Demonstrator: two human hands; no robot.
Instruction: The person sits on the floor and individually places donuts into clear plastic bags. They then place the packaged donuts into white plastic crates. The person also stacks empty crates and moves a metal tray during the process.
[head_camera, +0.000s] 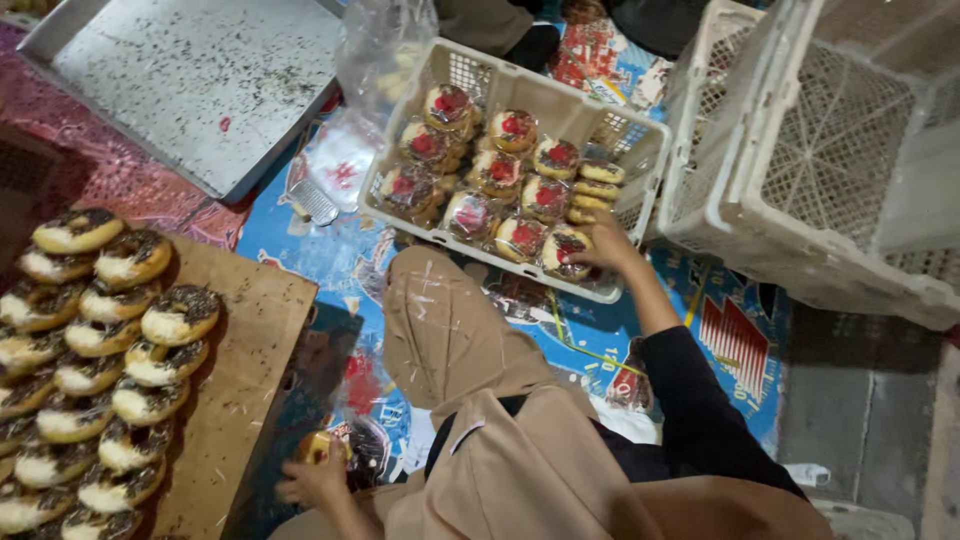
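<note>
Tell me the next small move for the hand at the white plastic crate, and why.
Probably let go and draw the right hand back. It rests on a clear-wrapped doughnut already lying among the others at the near corner of the white plastic crate, so that piece looks placed. The left hand holds another doughnut low by the wooden board.

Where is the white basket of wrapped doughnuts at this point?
In the head view, the white basket sits upper centre on the blue patterned mat, between the metal tray and an empty white crate. The right hand reaches into its near corner.
</note>
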